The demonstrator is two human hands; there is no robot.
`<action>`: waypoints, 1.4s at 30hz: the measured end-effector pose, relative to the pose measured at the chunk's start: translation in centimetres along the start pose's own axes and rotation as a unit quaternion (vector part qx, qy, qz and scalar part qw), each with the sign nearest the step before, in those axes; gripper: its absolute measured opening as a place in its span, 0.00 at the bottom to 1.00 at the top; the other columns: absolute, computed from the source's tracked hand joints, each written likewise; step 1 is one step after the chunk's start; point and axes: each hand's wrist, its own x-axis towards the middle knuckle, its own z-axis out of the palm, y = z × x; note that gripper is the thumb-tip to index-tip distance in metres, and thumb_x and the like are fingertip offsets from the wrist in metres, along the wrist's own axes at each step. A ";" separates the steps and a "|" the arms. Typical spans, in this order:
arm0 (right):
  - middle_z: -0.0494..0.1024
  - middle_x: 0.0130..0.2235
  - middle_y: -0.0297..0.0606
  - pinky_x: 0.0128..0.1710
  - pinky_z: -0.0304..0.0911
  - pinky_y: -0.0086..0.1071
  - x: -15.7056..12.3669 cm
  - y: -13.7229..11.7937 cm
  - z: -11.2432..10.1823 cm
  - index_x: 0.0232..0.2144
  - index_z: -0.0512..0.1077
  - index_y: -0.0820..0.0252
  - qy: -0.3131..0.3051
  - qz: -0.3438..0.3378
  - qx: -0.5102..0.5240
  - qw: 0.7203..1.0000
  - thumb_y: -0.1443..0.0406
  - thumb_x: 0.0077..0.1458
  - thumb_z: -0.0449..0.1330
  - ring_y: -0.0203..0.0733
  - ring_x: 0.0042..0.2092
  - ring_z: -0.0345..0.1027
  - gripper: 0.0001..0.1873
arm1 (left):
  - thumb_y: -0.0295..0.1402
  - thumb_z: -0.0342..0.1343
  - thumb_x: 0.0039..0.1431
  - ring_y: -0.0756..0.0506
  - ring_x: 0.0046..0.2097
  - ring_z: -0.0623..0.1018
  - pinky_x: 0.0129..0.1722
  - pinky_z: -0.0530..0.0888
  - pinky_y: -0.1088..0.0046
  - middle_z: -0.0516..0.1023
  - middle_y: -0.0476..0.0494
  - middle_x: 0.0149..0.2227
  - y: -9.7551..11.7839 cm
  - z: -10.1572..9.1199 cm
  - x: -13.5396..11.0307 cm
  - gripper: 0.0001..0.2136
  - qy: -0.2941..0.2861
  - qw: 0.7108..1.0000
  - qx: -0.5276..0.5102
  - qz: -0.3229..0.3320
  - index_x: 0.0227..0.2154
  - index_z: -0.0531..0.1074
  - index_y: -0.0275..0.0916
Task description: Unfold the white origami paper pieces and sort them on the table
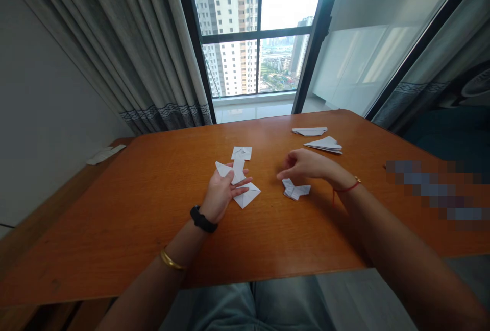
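My left hand (224, 188) is palm up with its fingers stretched out, the thumb pressing a folded white paper (224, 169) against it. A white paper strip (239, 167) lies across those fingers, close to a small folded paper square (241, 153); whether they are joined I cannot tell. Partly under the fingertips is a diamond-shaped folded paper (248, 196) on the table. My right hand (300, 163) hovers with curled fingers, smeared by motion, just above a butterfly-shaped folded paper (296, 189). Nothing shows clearly between its fingers.
A paper plane (325, 145) and a flat paper boat shape (310, 131) lie at the far right of the wooden table (153, 249). More white paper (106, 154) is at the far left edge. A blurred patch (436, 188) covers the right side. Beyond are a curtain and window.
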 end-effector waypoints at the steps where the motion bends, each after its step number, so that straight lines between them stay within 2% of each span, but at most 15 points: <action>1: 0.73 0.22 0.35 0.22 0.53 0.29 -0.1 0.6 -0.7 0.22 0.74 0.63 -0.063 0.022 -0.060 0.996 0.49 0.35 0.67 0.35 0.24 0.63 0.22 | 0.30 0.52 0.61 0.42 0.39 0.81 0.30 0.78 0.73 0.77 0.32 0.45 0.1 -0.1 0.1 0.13 0.010 1.000 0.000 0.004 0.48 0.59 0.37; 4: 0.71 0.18 0.33 0.21 0.50 0.28 -0.2 1.2 -0.8 0.17 0.74 0.61 -0.171 0.037 -0.162 0.971 0.53 0.33 0.68 0.34 0.21 0.61 0.17 | 0.29 0.52 0.61 0.43 0.36 0.82 0.28 0.78 0.74 0.77 0.31 0.44 0.2 -0.1 0.1 0.12 0.013 1.000 0.006 -0.002 0.46 0.60 0.36; 7: 0.73 0.20 0.31 0.21 0.51 0.27 -0.1 0.7 0.4 0.19 0.74 0.60 -0.191 0.003 -0.162 0.968 0.61 0.34 0.68 0.34 0.21 0.62 0.10 | 0.29 0.54 0.59 0.44 0.34 0.82 0.27 0.78 0.74 0.78 0.31 0.43 0.1 -0.1 0.0 0.12 -0.006 0.999 0.023 -0.038 0.45 0.62 0.35; 10: 0.76 0.24 0.33 0.24 0.55 0.27 -0.1 0.3 0.7 0.24 0.75 0.62 -0.195 -0.058 -0.084 0.976 0.63 0.37 0.66 0.35 0.25 0.64 0.09 | 0.28 0.53 0.58 0.45 0.31 0.81 0.24 0.76 0.76 0.79 0.33 0.39 0.1 0.0 -0.2 0.11 -0.027 0.996 0.046 -0.076 0.43 0.62 0.36; 13: 0.76 0.28 0.33 0.29 0.59 0.28 -0.3 -0.1 0.4 0.28 0.74 0.62 -0.136 -0.146 0.051 0.979 0.60 0.42 0.65 0.37 0.29 0.66 0.12 | 0.27 0.51 0.58 0.46 0.27 0.80 0.21 0.75 0.77 0.79 0.35 0.35 0.2 -0.2 -0.2 0.10 -0.039 0.994 0.048 -0.094 0.43 0.60 0.37; 17: 0.73 0.30 0.35 0.32 0.61 0.30 -0.7 -1.4 1.2 0.26 0.69 0.61 0.021 -0.244 0.191 0.951 0.58 0.48 0.63 0.36 0.31 0.65 0.12 | 0.27 0.51 0.56 0.49 0.22 0.77 0.18 0.72 0.79 0.80 0.35 0.33 0.3 -0.8 -0.1 0.10 -0.105 0.976 0.040 -0.184 0.42 0.63 0.36; 19: 0.72 0.32 0.37 0.36 0.62 0.31 -0.9 -2.2 2.1 0.26 0.69 0.60 0.056 -0.311 0.168 0.934 0.61 0.52 0.61 0.37 0.34 0.65 0.09 | 0.28 0.49 0.57 0.51 0.20 0.75 0.17 0.71 0.80 0.79 0.34 0.33 0.2 -1.1 -0.1 0.09 -0.167 0.955 0.034 -0.242 0.41 0.66 0.33; 21: 0.72 0.34 0.39 0.39 0.63 0.32 -1.3 -2.9 2.8 0.26 0.69 0.60 0.049 -0.375 0.114 0.919 0.64 0.55 0.58 0.39 0.37 0.66 0.07 | 0.32 0.46 0.60 0.52 0.19 0.73 0.16 0.69 0.81 0.79 0.33 0.32 0.2 -1.2 -0.1 0.11 -0.224 0.933 0.023 -0.280 0.40 0.69 0.30; 25: 0.71 0.39 0.42 0.42 0.63 0.32 -1.9 -3.7 3.7 0.31 0.71 0.60 0.026 -0.420 0.053 0.905 0.67 0.58 0.55 0.39 0.41 0.66 0.06 | 0.44 0.40 0.65 0.52 0.18 0.72 0.14 0.68 0.81 0.79 0.34 0.31 0.1 -1.1 -0.3 0.21 -0.274 0.920 0.010 -0.281 0.40 0.70 0.30; 28: 0.71 0.42 0.43 0.43 0.64 0.33 -2.0 -3.9 4.1 0.33 0.71 0.60 0.025 -0.420 0.055 0.906 0.67 0.58 0.55 0.39 0.42 0.66 0.05 | 0.46 0.49 0.62 0.52 0.18 0.72 0.14 0.68 0.81 0.78 0.37 0.31 -0.2 -0.8 -0.6 0.18 -0.277 0.936 0.030 -0.216 0.41 0.67 0.33; 30: 0.70 0.45 0.44 0.44 0.64 0.35 -1.8 -3.8 4.1 0.35 0.72 0.59 0.059 -0.392 0.095 0.913 0.67 0.57 0.56 0.40 0.43 0.66 0.05 | 0.42 0.56 0.58 0.52 0.18 0.73 0.15 0.69 0.80 0.78 0.40 0.31 -0.4 -0.6 -0.6 0.17 -0.250 0.957 0.046 -0.141 0.43 0.65 0.36; 33: 0.71 0.45 0.43 0.37 0.66 0.34 -1.4 -3.6 4.0 0.44 0.69 0.59 0.104 -0.270 0.224 0.931 0.61 0.58 0.54 0.38 0.38 0.67 0.13 | 0.43 0.60 0.54 0.51 0.19 0.73 0.16 0.70 0.79 0.77 0.43 0.31 -0.6 -0.3 -0.5 0.20 -0.164 0.984 0.061 -0.038 0.43 0.62 0.38; 35: 0.73 0.38 0.39 0.28 0.64 0.30 -1.2 -3.5 4.2 0.47 0.67 0.60 0.058 -0.196 0.301 0.932 0.56 0.56 0.56 0.34 0.30 0.66 0.20 | 0.44 0.60 0.53 0.51 0.20 0.74 0.16 0.71 0.78 0.77 0.45 0.30 -0.6 -0.2 -0.3 0.21 -0.118 0.991 0.070 0.001 0.43 0.61 0.39; 38: 0.71 0.26 0.31 0.22 0.58 0.26 -0.9 -3.7 5.0 0.42 0.69 0.63 0.015 -0.147 0.343 0.928 0.54 0.48 0.64 0.31 0.24 0.62 0.24 | 0.44 0.59 0.54 0.48 0.21 0.76 0.17 0.72 0.75 0.75 0.47 0.27 -0.5 0.0 -0.2 0.21 -0.108 0.992 0.072 0.010 0.44 0.60 0.39; 42: 0.68 0.21 0.27 0.18 0.55 0.25 -0.6 -3.9 5.9 0.37 0.68 0.63 0.056 -0.105 0.401 0.908 0.54 0.43 0.67 0.31 0.20 0.61 0.23 | 0.38 0.56 0.57 0.44 0.27 0.80 0.24 0.77 0.70 0.77 0.42 0.33 -0.4 0.0 -0.3 0.16 -0.120 0.992 0.029 -0.020 0.44 0.61 0.38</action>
